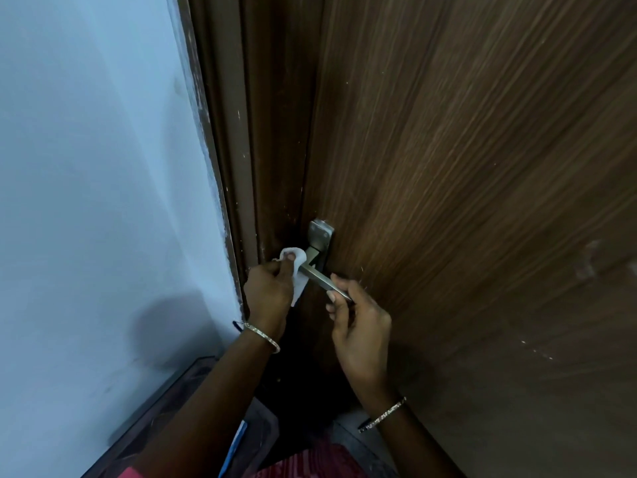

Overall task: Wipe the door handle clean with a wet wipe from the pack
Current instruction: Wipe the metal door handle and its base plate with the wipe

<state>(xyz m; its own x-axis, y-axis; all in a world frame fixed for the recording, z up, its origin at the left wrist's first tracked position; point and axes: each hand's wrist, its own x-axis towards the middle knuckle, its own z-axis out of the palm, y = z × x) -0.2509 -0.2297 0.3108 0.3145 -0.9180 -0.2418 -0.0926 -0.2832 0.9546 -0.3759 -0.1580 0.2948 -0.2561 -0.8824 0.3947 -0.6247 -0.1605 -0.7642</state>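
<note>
A silver lever door handle (pixel 319 278) with a rectangular backplate (pixel 321 236) is fixed to the brown wooden door (pixel 465 167). My left hand (pixel 270 291) holds a white wet wipe (pixel 297 267) and presses it against the handle's inner end, near the backplate. My right hand (pixel 358 322) grips the free end of the lever with its fingertips. Both wrists wear thin bangles. A blue and white item (pixel 236 443) low in the view, partly hidden under my left arm, could be the wipe pack; I cannot tell.
A dark wooden door frame (pixel 248 150) runs left of the door, and a pale blue wall (pixel 96 201) lies beyond it. A dark skirting strip (pixel 155 401) lines the wall's base. Pink clothing (pixel 310 464) shows at the bottom.
</note>
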